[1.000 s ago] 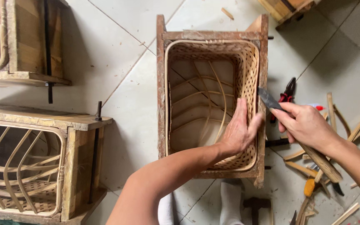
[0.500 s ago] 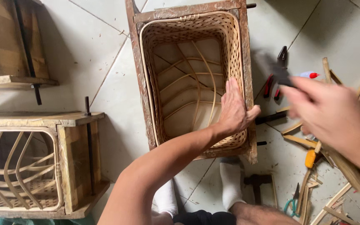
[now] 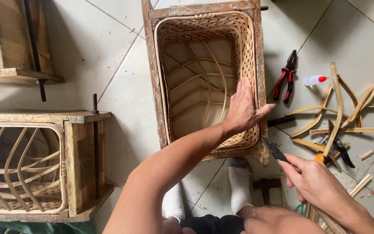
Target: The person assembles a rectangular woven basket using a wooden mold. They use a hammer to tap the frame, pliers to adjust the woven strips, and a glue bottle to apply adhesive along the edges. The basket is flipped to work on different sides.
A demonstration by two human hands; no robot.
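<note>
Pressing flat on the inside right wall of the woven basket, the left hand is lying w/ fingers spread, holding nothing; the basket is sitting in a wooden frame on the tile floor. The right hand is pinching a knife, tip at the frame's near corner. Red pliers are lying nearby.

pale tiled floor, daylight

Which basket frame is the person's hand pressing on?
The middle wooden frame, with the woven basket inside. The left hand presses its right wall. The two frames at left sit untouched.
</note>
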